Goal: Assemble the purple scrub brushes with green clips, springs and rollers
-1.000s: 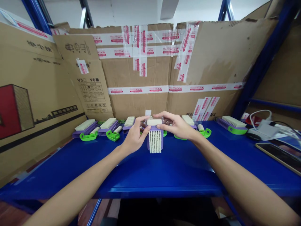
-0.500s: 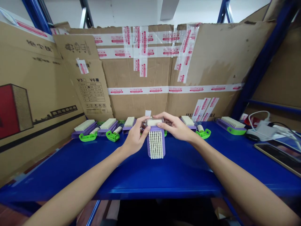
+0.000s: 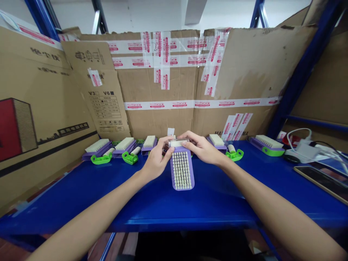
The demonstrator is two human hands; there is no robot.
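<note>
A purple brush (image 3: 182,169) with white bristles is held over the blue shelf (image 3: 174,203), bristles facing me, its lower end tilted toward me. My left hand (image 3: 157,159) grips its upper left side, fingers closed on it. My right hand (image 3: 202,146) pinches the top end, where a white roller piece (image 3: 178,143) sits. Both hands hold the same brush in the middle of the view.
Several purple brushes with green handles (image 3: 100,149) (image 3: 127,148) (image 3: 268,144) lie along the back of the shelf. Taped cardboard boxes (image 3: 168,83) wall in the back and left. A phone (image 3: 322,178) and a white charger with cables (image 3: 304,146) lie at right.
The brush has tipped further, its lower end swinging toward me so the bristle face shows more fully. Both hands stay at its top end.
</note>
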